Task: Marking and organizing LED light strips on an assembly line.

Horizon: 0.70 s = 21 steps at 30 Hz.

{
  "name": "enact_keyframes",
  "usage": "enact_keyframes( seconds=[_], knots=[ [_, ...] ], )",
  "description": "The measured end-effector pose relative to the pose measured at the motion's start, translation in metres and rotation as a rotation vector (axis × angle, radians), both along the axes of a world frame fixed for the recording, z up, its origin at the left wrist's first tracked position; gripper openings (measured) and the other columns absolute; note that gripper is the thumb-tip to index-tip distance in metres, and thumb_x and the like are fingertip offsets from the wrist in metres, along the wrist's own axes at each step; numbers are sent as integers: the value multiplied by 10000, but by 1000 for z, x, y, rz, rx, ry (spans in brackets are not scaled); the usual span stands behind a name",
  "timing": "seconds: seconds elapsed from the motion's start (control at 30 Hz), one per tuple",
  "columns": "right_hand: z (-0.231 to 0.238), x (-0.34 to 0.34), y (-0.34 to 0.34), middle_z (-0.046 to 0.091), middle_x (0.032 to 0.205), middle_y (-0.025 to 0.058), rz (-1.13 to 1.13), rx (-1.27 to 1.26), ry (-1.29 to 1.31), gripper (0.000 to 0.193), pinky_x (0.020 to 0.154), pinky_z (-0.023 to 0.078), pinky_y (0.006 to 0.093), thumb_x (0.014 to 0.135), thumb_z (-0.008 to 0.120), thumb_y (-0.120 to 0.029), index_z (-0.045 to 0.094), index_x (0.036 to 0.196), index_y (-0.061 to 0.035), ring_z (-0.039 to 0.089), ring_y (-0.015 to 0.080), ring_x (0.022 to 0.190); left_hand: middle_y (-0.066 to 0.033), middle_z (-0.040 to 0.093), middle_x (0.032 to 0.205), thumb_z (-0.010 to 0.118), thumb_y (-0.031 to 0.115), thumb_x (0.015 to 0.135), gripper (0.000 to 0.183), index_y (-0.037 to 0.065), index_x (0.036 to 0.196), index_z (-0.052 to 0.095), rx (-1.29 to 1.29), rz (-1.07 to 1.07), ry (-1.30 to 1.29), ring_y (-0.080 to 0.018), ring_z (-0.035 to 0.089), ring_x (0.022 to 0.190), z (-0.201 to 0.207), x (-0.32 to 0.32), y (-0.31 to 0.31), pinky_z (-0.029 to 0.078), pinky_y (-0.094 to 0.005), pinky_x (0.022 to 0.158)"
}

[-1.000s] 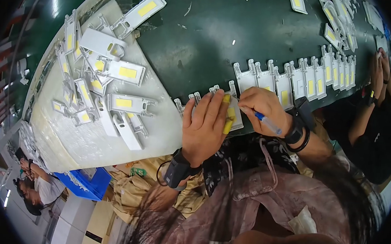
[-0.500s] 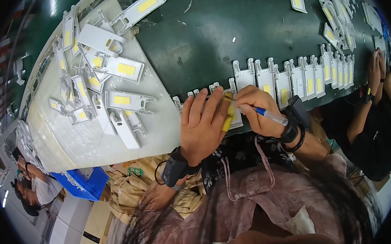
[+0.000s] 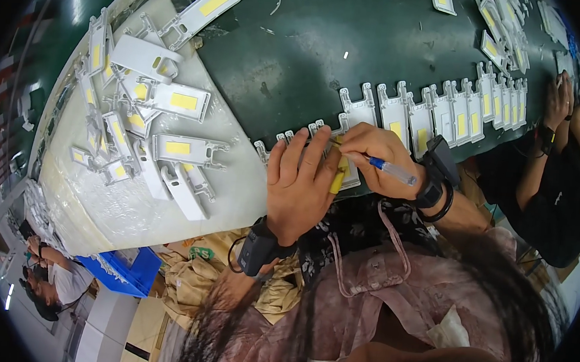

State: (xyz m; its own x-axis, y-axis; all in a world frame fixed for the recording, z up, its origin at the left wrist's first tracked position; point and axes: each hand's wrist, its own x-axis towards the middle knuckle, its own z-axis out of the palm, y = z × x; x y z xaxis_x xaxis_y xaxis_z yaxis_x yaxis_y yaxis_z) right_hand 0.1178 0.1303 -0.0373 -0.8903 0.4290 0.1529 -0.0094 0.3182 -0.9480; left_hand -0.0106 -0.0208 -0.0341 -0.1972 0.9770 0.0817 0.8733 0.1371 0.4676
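My left hand lies flat with its fingers stretched out over several white plastic parts at the table's near edge, covering much of them. Beside its thumb a yellow strip shows; I cannot tell what it belongs to. In a pinch, my right hand grips a slim pen-like tool with a clear barrel and a blue collar. The tool points left at a white part by my left fingertips; its tip is hard to make out. Rightward from there runs a row of white parts with yellow patches.
Loose white parts lie heaped on a pale plastic-wrapped board at left. More are piled at the far right of the green table. A blue bin stands below the board. Another person's hands are at the right.
My right hand and the tool have shifted slightly left, and the tool's rear end has swung a little. My left hand stays nearly in place.
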Motion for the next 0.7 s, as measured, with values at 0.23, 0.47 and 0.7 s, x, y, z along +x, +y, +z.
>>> enact_keyframes(
  seconds=[0.23,0.47,0.7],
  knots=[
    [-3,-4,-4,628,886,149,-41,-10,28,93,644,502,365,932,633,-25,595,1016,-16,635,329,764,-92,488,1455,707,216,817,319,105,1116,689,-23,-19,-3,-325,428,1324,4,-5,2,299,-522,1115],
    [9,9,2,640,890,167,-87,-72,-16,51,683,503,379,935,620,-31,602,970,2,633,325,775,-120,524,1405,711,120,792,396,104,1186,681,35,63,-165,-346,445,1284,37,-23,10,301,-487,1090],
    [17,28,8,653,880,170,-92,0,5,50,657,498,393,913,618,-6,609,961,4,631,346,751,-159,634,1184,690,8,806,340,48,1143,669,117,120,-154,-374,555,1078,37,-83,97,438,-429,935]
  ],
)
